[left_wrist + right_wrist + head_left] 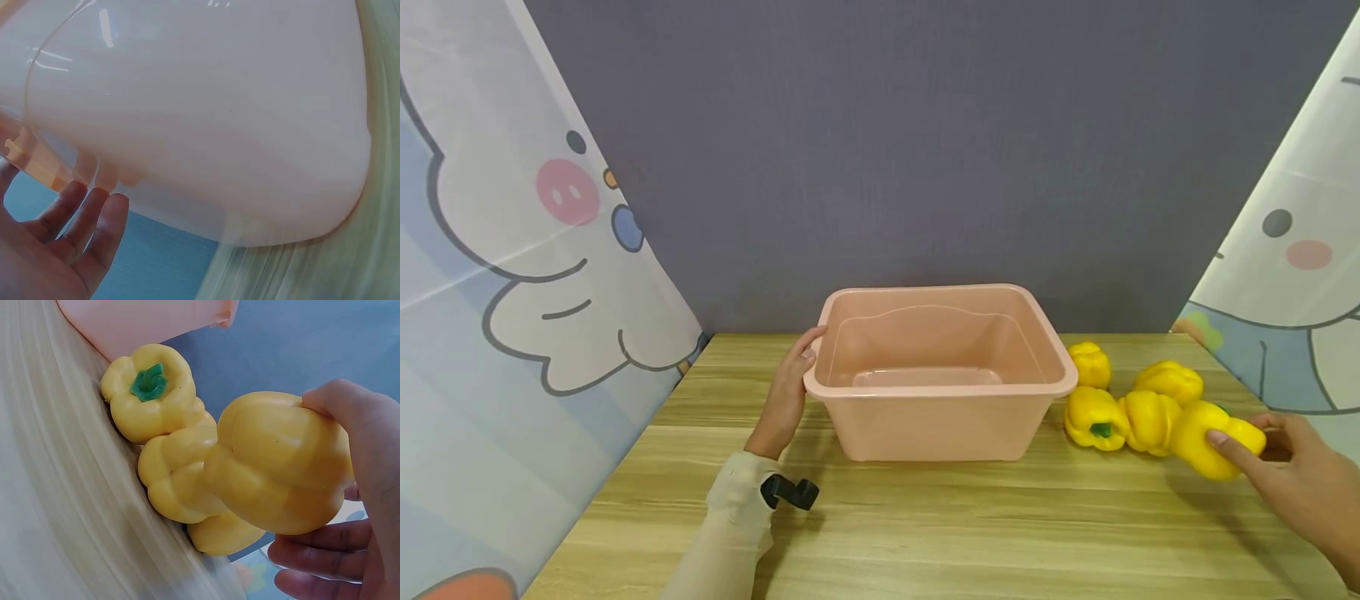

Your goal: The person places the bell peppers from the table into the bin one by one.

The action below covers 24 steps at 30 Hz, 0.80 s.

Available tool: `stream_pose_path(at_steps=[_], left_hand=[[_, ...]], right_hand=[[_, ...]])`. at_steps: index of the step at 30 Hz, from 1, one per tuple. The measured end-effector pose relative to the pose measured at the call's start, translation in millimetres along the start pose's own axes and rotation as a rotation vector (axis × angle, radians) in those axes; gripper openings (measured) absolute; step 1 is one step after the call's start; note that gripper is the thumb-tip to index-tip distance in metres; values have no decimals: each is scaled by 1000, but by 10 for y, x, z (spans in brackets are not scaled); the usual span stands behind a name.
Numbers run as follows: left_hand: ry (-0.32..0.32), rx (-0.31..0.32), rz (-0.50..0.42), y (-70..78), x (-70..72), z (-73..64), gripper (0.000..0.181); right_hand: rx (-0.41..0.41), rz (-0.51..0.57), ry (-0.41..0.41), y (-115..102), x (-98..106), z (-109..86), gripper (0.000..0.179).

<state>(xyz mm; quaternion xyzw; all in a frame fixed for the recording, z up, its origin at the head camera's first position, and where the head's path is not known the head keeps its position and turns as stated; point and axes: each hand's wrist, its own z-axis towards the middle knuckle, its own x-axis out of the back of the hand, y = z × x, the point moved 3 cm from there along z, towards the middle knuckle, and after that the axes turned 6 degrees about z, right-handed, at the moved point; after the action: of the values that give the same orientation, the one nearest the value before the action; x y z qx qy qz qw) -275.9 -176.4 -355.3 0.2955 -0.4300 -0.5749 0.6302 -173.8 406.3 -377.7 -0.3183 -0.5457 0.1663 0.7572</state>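
My left hand (pixel 786 392) is at the left side of a pink plastic bin (pixel 925 425), its fingers against the rim. In the left wrist view, several fingertips (pixel 114 206) of that hand lie at the bin's glossy outer wall, nearly straight. Over at the right, my right hand (pixel 1303 479) grips a yellow bell pepper (pixel 1206 442) between thumb and fingers. The right wrist view shows this pepper (pixel 281 462) held in front of the others, its base toward the camera. More yellow bell peppers (pixel 1095 417) sit clustered between the bin and the right hand.
The wood-grain table (pixel 925 533) carries everything. A dark grey panel (pixel 940 150) stands behind it, with cartoon-printed sheets (pixel 572 333) at both sides. A black strap device (pixel 790 492) is on the left wrist.
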Motion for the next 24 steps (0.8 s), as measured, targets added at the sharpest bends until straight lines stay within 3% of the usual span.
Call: stream_pose_path(at_steps=[14, 24], left_hand=[[2, 13, -6, 12, -9, 8, 49], [-23, 90, 1, 73, 16, -6, 48]], right_hand=[[49, -72, -8, -67, 24, -19, 72], [81, 11, 54, -141, -2, -71, 69]])
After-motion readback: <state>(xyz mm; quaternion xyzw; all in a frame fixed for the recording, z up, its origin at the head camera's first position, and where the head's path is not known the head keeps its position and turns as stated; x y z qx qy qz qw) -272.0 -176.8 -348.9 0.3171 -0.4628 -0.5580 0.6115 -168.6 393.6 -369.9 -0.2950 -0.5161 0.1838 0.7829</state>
